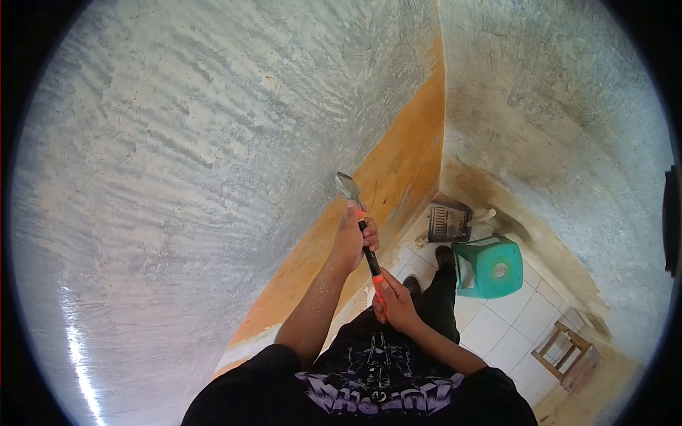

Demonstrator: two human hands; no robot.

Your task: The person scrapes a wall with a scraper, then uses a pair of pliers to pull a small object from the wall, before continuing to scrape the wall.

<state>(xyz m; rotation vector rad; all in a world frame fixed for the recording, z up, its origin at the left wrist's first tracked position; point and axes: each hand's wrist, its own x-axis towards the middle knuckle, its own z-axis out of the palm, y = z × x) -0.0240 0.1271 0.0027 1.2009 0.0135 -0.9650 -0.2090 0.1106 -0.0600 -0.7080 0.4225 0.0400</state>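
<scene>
Right hand (pixel 395 304) in a clenched grip on the lower end of a scraper (pixel 364 238) handle | left hand (pixel 353 238) in a clenched grip higher up | scraper blade against the orange wall band (pixel 398 170) | beyond, on the tiled floor (pixel 497 334): green stool (pixel 490 266), wooden stool (pixel 568 351), dark grate (pixel 449 222) in the corner

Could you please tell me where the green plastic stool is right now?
In the head view, the green plastic stool stands on the white tiled floor right of centre, near the corner of the walls, beside a dark flat grate leaning there.
</scene>
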